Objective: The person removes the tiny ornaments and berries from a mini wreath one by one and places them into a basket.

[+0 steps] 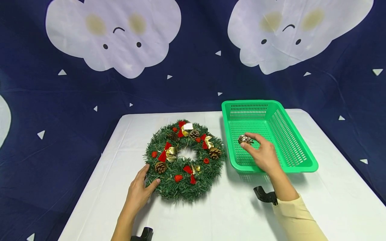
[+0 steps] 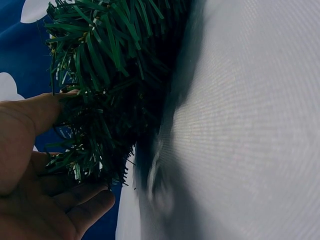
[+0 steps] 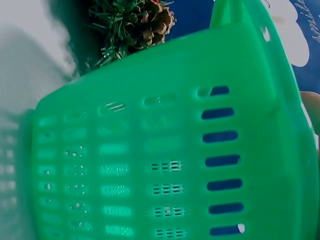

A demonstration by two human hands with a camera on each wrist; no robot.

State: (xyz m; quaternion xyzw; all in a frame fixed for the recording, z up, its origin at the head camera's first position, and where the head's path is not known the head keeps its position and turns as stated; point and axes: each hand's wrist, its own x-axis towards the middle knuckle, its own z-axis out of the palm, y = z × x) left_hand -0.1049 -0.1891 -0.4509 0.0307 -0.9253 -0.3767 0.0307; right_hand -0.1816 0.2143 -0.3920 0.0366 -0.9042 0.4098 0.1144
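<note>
A green Christmas wreath (image 1: 169, 192) lies on the white table, dressed with red and gold bows, pine cones and red berries. At its lower left edge, my left hand (image 1: 139, 191) grips the greenery, thumb on top and fingers along the outer side. The left wrist view shows the thumb (image 2: 42, 112) against the needles of the wreath (image 2: 115, 75). Over the green basket (image 1: 301, 157), my right hand (image 1: 265, 154) pinches a white-tipped pine cone (image 1: 245, 139) between thumb and fingers. The basket's slotted wall (image 3: 190, 65) hides most of that hand in the right wrist view.
The white-covered table (image 1: 105, 187) runs back to a dark blue curtain (image 1: 193, 90) with cloud faces and small white triangles. A white tag (image 1: 188, 126) sits on the wreath's far side. The basket stands close to the wreath's right. Black wrist mounts (image 1: 265, 195) stick out below the hands.
</note>
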